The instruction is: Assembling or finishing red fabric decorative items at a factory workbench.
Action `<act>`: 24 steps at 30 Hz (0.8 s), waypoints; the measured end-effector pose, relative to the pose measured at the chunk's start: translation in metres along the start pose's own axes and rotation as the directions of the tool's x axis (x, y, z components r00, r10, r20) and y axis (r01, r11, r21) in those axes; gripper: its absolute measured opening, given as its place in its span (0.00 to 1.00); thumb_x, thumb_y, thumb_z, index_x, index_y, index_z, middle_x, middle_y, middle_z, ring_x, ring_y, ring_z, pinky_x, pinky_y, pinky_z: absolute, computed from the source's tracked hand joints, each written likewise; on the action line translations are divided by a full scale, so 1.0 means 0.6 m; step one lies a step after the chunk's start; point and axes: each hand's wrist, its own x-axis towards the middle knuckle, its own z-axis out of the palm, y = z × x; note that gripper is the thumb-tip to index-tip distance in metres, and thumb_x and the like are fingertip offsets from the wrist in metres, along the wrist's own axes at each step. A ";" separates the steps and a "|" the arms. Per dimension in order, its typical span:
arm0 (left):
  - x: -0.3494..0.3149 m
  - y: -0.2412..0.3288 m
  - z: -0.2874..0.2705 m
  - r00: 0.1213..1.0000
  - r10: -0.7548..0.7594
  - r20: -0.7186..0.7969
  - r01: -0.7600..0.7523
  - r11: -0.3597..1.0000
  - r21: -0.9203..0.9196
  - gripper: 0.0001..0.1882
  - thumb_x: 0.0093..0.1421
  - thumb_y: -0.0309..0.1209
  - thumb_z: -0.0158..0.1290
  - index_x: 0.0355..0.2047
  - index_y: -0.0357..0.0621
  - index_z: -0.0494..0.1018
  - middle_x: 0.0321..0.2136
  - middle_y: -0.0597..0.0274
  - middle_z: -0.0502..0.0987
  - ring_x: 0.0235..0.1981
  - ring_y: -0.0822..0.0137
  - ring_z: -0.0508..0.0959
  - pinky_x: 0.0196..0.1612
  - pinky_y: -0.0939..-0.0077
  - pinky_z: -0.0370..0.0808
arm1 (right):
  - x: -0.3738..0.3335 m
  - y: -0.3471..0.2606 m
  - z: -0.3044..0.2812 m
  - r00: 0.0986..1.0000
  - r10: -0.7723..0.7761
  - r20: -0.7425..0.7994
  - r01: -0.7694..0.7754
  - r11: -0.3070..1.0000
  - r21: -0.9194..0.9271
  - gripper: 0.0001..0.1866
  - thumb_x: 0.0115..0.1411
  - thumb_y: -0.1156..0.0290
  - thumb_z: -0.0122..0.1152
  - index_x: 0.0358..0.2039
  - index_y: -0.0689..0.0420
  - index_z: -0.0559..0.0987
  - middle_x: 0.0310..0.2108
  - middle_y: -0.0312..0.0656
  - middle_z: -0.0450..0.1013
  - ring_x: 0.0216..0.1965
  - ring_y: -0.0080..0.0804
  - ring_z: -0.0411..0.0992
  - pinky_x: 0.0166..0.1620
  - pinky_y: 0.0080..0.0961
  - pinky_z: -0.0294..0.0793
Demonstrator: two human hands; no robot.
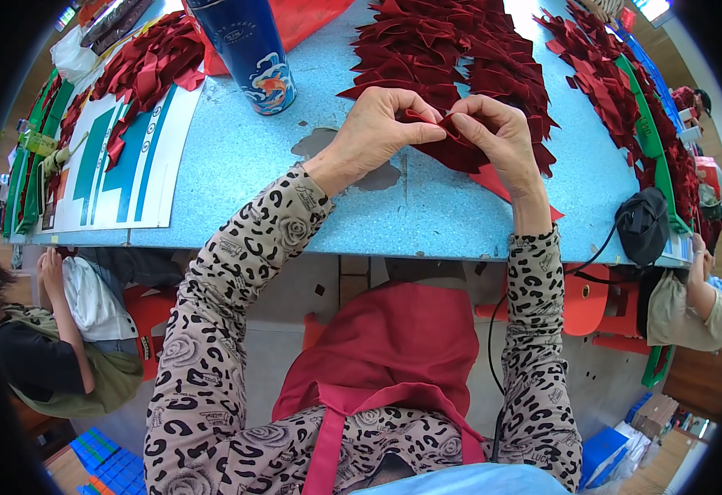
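Over the blue speckled table (pixel 295 190), both hands pinch a dark red fabric piece (pixel 453 151) that looks like ribbon. My left hand (pixel 377 130) grips its left edge between thumb and fingertips. Close beside it, my right hand (pixel 499 139) is closed on the upper right part of the same piece. The fingers hide some of the folds. Just beyond the hands lie rows of dark red, pointed ribbon pieces (pixel 431 45), overlapping one another. A brighter red strip (pixel 493 180) lies on the table beneath my right hand.
A blue tumbler (pixel 249 58) stands left of the rows. Farther left are a white-and-teal printed sheet (pixel 150 169) and a red ribbon heap (pixel 156 58). At right, more red pieces (pixel 592 74) border a green tray (pixel 645 124); a black cap-like item (pixel 641 224) sits nearby. Co-workers sit at both sides.
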 end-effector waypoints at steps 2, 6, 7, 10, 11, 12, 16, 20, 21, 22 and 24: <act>-0.001 -0.001 0.001 1.000 -0.004 0.001 0.004 1.000 0.012 0.06 0.49 0.29 0.61 0.25 0.40 0.77 0.24 0.67 0.77 0.27 0.79 0.73 0.33 0.85 0.70 | 0.001 0.002 0.001 1.000 -0.010 -0.002 0.010 1.000 -0.010 0.06 0.56 0.74 0.60 0.32 0.62 0.78 0.27 0.30 0.72 0.29 0.12 0.67 0.33 0.10 0.66; -0.002 0.000 0.000 0.999 -0.042 0.003 0.042 0.999 0.001 0.07 0.49 0.29 0.61 0.24 0.40 0.76 0.22 0.68 0.76 0.26 0.80 0.72 0.31 0.85 0.69 | 0.001 0.005 0.002 1.000 -0.026 -0.006 0.026 0.999 -0.037 0.06 0.56 0.74 0.60 0.32 0.63 0.78 0.28 0.31 0.72 0.29 0.13 0.68 0.33 0.10 0.67; -0.002 0.001 -0.001 0.999 -0.051 0.005 0.050 0.999 0.012 0.07 0.49 0.29 0.61 0.24 0.40 0.76 0.22 0.68 0.75 0.25 0.80 0.72 0.30 0.86 0.69 | 0.001 0.005 0.003 1.000 -0.022 -0.007 0.022 0.999 -0.044 0.06 0.56 0.74 0.59 0.32 0.63 0.78 0.28 0.31 0.73 0.29 0.13 0.68 0.33 0.10 0.67; -0.002 0.002 -0.003 0.998 -0.068 0.009 0.067 0.997 0.035 0.07 0.49 0.29 0.61 0.24 0.40 0.75 0.21 0.68 0.75 0.25 0.80 0.72 0.29 0.86 0.68 | 0.001 0.004 0.004 1.000 -0.012 -0.005 0.012 0.999 -0.031 0.06 0.56 0.74 0.59 0.33 0.63 0.78 0.27 0.32 0.73 0.30 0.13 0.68 0.34 0.10 0.68; -0.001 0.000 -0.003 0.998 -0.062 0.005 0.062 0.998 0.031 0.07 0.49 0.29 0.61 0.24 0.40 0.75 0.21 0.68 0.75 0.24 0.80 0.72 0.29 0.85 0.68 | 0.001 0.004 0.004 1.000 -0.005 -0.004 0.005 1.000 -0.012 0.06 0.56 0.74 0.59 0.33 0.63 0.78 0.27 0.32 0.73 0.30 0.14 0.68 0.34 0.10 0.68; -0.001 0.000 -0.004 0.998 -0.056 0.000 0.056 0.998 0.026 0.07 0.49 0.29 0.61 0.24 0.40 0.75 0.21 0.68 0.75 0.24 0.80 0.71 0.29 0.85 0.68 | 0.001 0.003 0.004 1.000 0.001 -0.003 -0.001 1.000 0.008 0.06 0.56 0.74 0.59 0.34 0.63 0.79 0.27 0.32 0.73 0.30 0.14 0.68 0.35 0.10 0.68; 0.000 -0.001 -0.004 0.998 -0.055 -0.011 0.055 0.998 0.011 0.07 0.49 0.29 0.61 0.23 0.40 0.75 0.21 0.68 0.75 0.24 0.80 0.71 0.28 0.85 0.68 | 0.003 -0.007 0.004 1.000 -0.022 0.000 0.022 1.000 0.016 0.07 0.56 0.74 0.59 0.35 0.62 0.79 0.28 0.32 0.74 0.31 0.15 0.69 0.36 0.10 0.68; 0.001 0.000 -0.004 0.998 -0.066 -0.016 0.066 0.997 0.028 0.07 0.49 0.28 0.61 0.23 0.40 0.75 0.21 0.68 0.75 0.25 0.80 0.71 0.29 0.85 0.68 | 0.004 -0.004 0.005 0.998 -0.055 -0.004 0.055 0.998 -0.030 0.07 0.57 0.75 0.58 0.35 0.62 0.79 0.29 0.33 0.74 0.32 0.15 0.69 0.37 0.11 0.68; 0.001 0.001 -0.004 0.997 -0.069 -0.017 0.070 0.997 0.039 0.06 0.49 0.28 0.61 0.23 0.40 0.75 0.21 0.68 0.75 0.25 0.80 0.72 0.29 0.85 0.68 | 0.004 -0.004 0.005 0.998 -0.055 -0.003 0.055 0.998 -0.030 0.07 0.57 0.75 0.58 0.35 0.62 0.79 0.29 0.33 0.74 0.32 0.15 0.69 0.37 0.11 0.68; 0.001 0.001 -0.005 0.997 -0.070 -0.018 0.070 0.997 0.039 0.06 0.49 0.28 0.61 0.23 0.40 0.75 0.21 0.68 0.75 0.25 0.80 0.72 0.29 0.85 0.68 | 0.004 -0.003 0.005 0.997 -0.075 0.000 0.075 0.996 -0.041 0.07 0.57 0.75 0.58 0.35 0.63 0.78 0.30 0.33 0.73 0.32 0.16 0.69 0.37 0.11 0.69; 0.002 0.001 -0.006 0.997 -0.078 -0.005 0.078 0.995 0.060 0.06 0.51 0.27 0.60 0.26 0.40 0.74 0.23 0.69 0.74 0.27 0.81 0.72 0.31 0.87 0.68 | 0.004 -0.001 0.005 0.993 -0.115 0.006 0.116 0.991 -0.063 0.06 0.57 0.77 0.57 0.35 0.63 0.78 0.31 0.34 0.73 0.32 0.16 0.69 0.38 0.12 0.69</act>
